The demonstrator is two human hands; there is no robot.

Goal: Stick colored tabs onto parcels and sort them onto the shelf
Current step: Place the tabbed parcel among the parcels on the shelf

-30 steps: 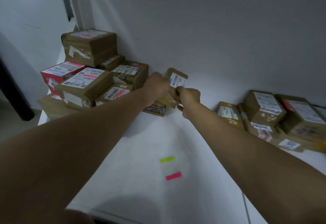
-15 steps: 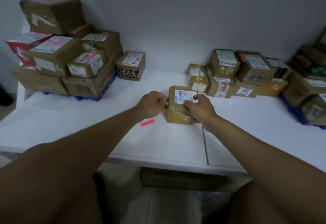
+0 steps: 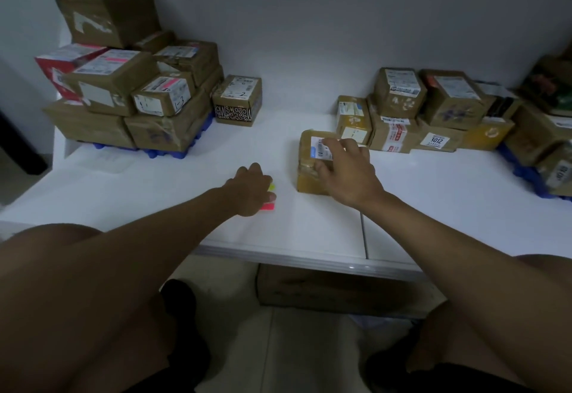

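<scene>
Now R hand (image 3: 346,173) fingers lie relaxed atop parcel (image 3: 309,160); L hand (image 3: 250,190) fingers curled over tabs (image 3: 268,206).

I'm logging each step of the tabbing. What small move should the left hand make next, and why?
Probably lift one tab: the left hand rests over the yellow tab and pink tab, while the right hand steadies the parcel, which shows no colored tab.

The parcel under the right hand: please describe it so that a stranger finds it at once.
On the white shelf, between the two stacks, one small brown parcel stands alone, in front of the right stack. The right hand rests on its white barcode label. Unlike its neighbours, no other box touches it.
</scene>
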